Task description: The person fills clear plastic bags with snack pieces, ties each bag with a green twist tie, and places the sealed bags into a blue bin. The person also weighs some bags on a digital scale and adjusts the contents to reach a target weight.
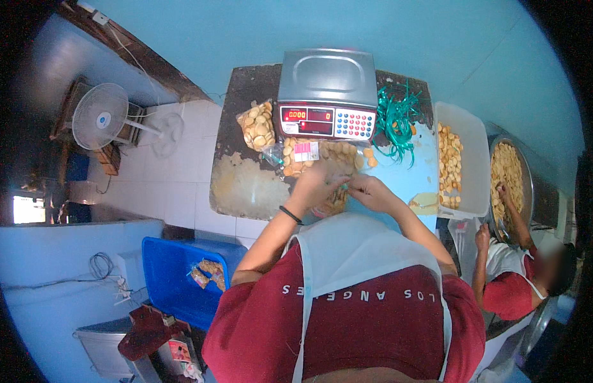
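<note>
My left hand [323, 180] and my right hand [368, 191] meet close to my apron at the near edge of the table. Both are closed, fingers pinched together at a clear plastic bag of round golden biscuits [335, 203], partly hidden by my hands. A small green bit of ribbon shows where my fingertips come together. Just beyond lie more bags: a labelled bag of biscuits [295, 159] and an upright one [257, 126] left of the scale. A few loose biscuits [370, 157] rest on the table past my right hand.
A digital scale [328, 96] stands at the table's back, beside a heap of green ribbons [398, 124]. At right are a white tub of biscuits [450, 166], a big round basin [508, 172] and a co-worker reaching into it. A blue bin [181, 249] holding packed bags stands left.
</note>
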The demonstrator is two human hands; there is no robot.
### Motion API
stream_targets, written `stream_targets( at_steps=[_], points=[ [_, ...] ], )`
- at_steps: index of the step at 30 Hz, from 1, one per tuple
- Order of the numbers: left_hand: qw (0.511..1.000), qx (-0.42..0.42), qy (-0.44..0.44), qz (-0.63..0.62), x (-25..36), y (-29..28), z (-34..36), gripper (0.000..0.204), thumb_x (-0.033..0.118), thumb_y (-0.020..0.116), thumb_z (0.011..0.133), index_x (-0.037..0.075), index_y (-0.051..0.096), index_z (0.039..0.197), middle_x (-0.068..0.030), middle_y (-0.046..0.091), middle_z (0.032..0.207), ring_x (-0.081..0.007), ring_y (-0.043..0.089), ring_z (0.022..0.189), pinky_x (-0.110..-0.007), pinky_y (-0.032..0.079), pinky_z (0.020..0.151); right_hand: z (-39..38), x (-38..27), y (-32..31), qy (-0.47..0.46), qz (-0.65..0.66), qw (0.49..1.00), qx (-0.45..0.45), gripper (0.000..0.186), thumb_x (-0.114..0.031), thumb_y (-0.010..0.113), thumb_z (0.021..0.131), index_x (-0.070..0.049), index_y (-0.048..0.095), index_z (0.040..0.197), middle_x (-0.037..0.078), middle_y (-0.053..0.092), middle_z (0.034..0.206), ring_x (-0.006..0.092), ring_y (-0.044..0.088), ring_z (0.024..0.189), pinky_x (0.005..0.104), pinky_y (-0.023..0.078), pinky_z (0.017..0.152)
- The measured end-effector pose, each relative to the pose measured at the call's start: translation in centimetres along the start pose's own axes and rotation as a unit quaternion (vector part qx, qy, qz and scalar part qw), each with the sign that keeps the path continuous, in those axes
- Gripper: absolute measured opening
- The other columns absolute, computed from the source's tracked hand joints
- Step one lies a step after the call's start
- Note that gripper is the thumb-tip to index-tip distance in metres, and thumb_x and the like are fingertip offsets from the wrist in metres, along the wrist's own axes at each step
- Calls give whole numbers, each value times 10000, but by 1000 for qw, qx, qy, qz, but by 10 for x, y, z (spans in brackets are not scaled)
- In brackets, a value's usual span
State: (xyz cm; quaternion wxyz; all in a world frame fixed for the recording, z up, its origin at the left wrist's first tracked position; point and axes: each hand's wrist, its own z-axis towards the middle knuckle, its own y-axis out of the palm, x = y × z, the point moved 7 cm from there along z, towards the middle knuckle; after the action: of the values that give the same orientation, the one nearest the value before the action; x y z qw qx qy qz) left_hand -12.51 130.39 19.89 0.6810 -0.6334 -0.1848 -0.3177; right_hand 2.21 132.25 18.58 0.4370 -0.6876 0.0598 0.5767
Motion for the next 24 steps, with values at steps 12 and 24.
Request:
stream_targets(
  at_steps=[12, 24],
  points=[
    [987, 67, -71, -131, -77, 5, 8, 184, 168, 726, 849, 19, 723, 958, -140, 723, 935, -237, 696, 845, -332, 528, 739, 11, -7, 0, -42, 40, 998, 38, 148, -38, 589, 818, 29, 550, 692, 126, 586, 1103, 271, 529, 1052, 383, 413, 906],
    [949, 140, -18, -282, -48, -9, 5, 162, 85, 709, 855, 13, 651, 988, -129, 704, 877, -218, 677, 823, -331, 531, 723, 30, -7, -9, 78, 160, 984, 25, 204, -178, 631, 942, 23, 653, 967, 188, 612, 1238, 281, 597, 1077, 393, 457, 939]
  ],
)
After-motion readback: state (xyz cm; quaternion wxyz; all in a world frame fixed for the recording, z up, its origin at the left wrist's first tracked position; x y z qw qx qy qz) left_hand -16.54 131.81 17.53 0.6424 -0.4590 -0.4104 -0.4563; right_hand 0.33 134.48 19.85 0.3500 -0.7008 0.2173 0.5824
